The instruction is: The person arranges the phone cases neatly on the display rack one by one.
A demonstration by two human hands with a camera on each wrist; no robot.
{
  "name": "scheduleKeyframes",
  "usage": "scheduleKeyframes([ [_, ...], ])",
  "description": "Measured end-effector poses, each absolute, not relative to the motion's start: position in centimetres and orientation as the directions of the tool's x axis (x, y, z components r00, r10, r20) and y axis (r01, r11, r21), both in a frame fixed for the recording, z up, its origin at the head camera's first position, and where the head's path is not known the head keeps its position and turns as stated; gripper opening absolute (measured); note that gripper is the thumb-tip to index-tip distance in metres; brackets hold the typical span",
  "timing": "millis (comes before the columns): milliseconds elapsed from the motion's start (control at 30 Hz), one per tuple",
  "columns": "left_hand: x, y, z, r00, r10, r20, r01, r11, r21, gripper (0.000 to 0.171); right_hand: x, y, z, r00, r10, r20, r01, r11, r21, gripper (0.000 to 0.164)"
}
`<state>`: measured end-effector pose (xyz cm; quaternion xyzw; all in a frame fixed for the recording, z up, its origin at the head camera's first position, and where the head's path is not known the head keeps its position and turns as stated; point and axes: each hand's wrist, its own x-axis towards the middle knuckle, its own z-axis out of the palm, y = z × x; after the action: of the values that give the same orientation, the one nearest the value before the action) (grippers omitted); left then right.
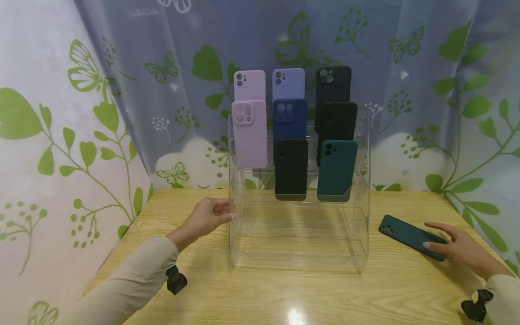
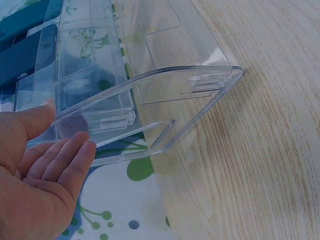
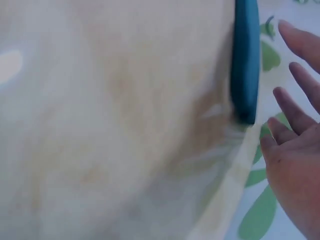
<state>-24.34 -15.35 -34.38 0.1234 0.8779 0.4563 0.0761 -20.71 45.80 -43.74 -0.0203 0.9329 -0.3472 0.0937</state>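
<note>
A clear acrylic display rack (image 1: 298,234) stands upright on the table. My left hand (image 1: 209,216) holds its left side panel, the thumb on one side of the edge and the fingers on the other; the left wrist view shows this hand (image 2: 45,165) at the panel's edge too. To the right of the rack, a dark green phone case (image 1: 410,237) lies on the table, camera cutouts facing up. Over its near end is my right hand (image 1: 467,248), fingers spread. In the right wrist view, a gap shows between those fingers and the case (image 3: 246,65).
Several phone cases stand in the rack's upper tiers, among them a pink case (image 1: 249,140), a blue case (image 1: 290,122), a black case (image 1: 291,176) and a green case (image 1: 337,176). A leaf-patterned curtain (image 1: 183,90) hangs behind the wooden table (image 1: 243,298).
</note>
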Motion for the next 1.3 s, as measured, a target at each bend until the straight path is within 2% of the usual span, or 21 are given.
scheduleKeyframes([
  [233,-24.2,-15.4,-34.2,-0.957,0.291,-0.011,0.162,0.561,0.812,0.05,-22.2,43.4,-42.8,-0.983,-0.17,-0.067,-0.085,0.749,-0.657,0.075],
  [500,-24.3,-15.4,-34.2,-0.959,0.282,-0.012,0.153,0.556,0.817,0.051,-23.6,41.1,-43.6,-0.978,-0.207,-0.028,-0.134,0.726,-0.675,0.076],
  [867,-24.4,-15.4,-34.2,-0.957,0.29,-0.005,0.162,0.548,0.821,0.052,-25.1,40.2,-44.7,-0.975,-0.216,-0.047,-0.131,0.737,-0.663,0.075],
  [1300,-24.3,-15.3,-34.2,-0.96,0.278,-0.014,0.143,0.534,0.833,0.049,-25.3,40.1,-45.6,-0.982,-0.189,-0.023,-0.134,0.774,-0.619,0.074],
])
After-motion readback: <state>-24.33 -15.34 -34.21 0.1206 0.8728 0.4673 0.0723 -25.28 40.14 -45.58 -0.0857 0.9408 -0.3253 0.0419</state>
